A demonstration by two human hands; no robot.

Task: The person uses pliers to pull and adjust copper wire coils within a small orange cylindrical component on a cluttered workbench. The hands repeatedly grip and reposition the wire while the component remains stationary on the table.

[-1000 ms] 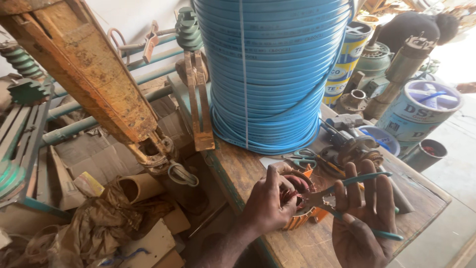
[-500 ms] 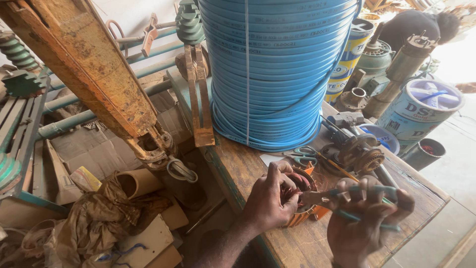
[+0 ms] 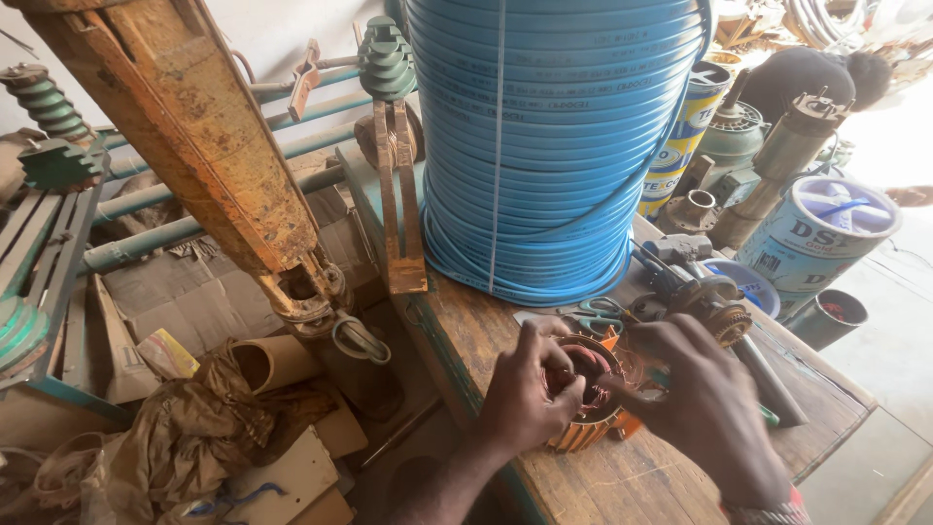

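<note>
Hands met over a small motor winding (image 3: 590,397) upright at the wooden table's (image 3: 671,481) near edge: left hand (image 3: 530,399) pinched its left rim, right hand (image 3: 702,399) curled closed on its right side, equally near.

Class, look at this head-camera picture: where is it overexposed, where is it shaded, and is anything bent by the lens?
Head view: the floor at upper right is blown out by sunlight; the clutter at lower left lies in softer shade; the left hand, right hand and the stator are evenly lit and fairly sharp; the blue coil and rusty beam splay outward, wide-angle distortion.
</note>
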